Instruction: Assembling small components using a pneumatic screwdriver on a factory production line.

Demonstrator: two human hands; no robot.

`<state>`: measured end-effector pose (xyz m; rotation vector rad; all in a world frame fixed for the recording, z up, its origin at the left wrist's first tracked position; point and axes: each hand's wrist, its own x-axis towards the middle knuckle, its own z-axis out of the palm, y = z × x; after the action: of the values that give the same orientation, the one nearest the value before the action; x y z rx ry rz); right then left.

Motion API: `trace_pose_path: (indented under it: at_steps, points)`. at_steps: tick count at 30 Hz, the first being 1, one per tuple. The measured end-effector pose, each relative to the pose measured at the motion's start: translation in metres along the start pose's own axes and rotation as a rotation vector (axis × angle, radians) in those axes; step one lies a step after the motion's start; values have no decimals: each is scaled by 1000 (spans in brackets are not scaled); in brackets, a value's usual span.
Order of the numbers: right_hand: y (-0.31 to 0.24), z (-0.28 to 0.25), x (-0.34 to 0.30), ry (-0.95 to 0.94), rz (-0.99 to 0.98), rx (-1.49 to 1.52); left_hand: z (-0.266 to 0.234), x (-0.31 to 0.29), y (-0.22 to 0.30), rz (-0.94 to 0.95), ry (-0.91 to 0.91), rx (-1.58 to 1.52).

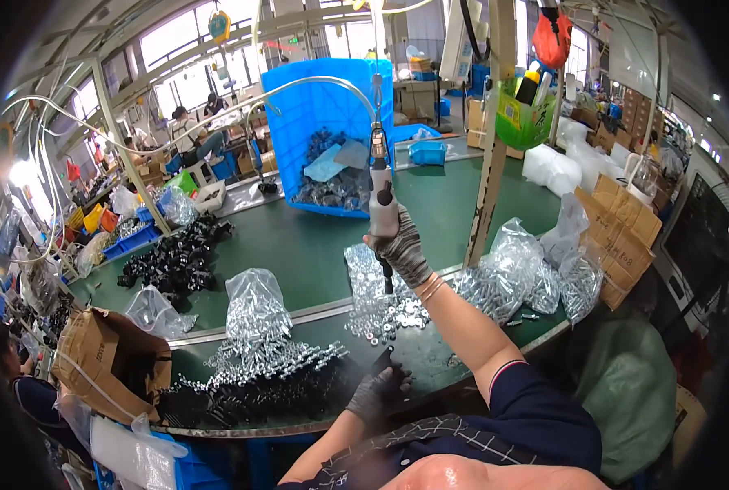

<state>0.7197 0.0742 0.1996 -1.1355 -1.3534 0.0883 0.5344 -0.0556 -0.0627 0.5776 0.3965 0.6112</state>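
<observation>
My right hand (405,249), in a grey striped glove, is wrapped round a hanging grey power screwdriver (382,184). The tool stands upright, and its dark tip points down over the small silver washers (393,317). Closer to the bench's front edge, my left hand (377,394) wears a dark grey glove and is closed on a small black part (384,359). That part sticks up from the fingers; its exact kind is too blurred to tell. Left of this hand lie rows of black parts (246,402) with silver screws (271,359) along them.
A blue bin (324,98) of dark parts stands on its side across the green bench (446,189). Clear bags of metal hardware (507,273) lie at right, beside a metal post (490,171). A cardboard box (107,359) and a black parts heap (177,257) are at left.
</observation>
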Motion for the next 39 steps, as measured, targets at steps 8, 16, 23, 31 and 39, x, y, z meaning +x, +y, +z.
trace_pose_path:
  at_steps: [8,16,23,31,39]
  points:
    - [66,13,-9,-161,102,249,60,-18,47,-20,68,182]
    - [75,-4,-30,-416,288,301,68,-20,47,26,95,81]
    - [87,-26,-43,-579,453,299,61,-18,50,-98,208,76]
    - [62,-117,-59,-825,114,-578,50,-18,60,-194,335,158]
    - [115,-166,-152,-1007,60,-1266,49,-1,53,-104,272,135]
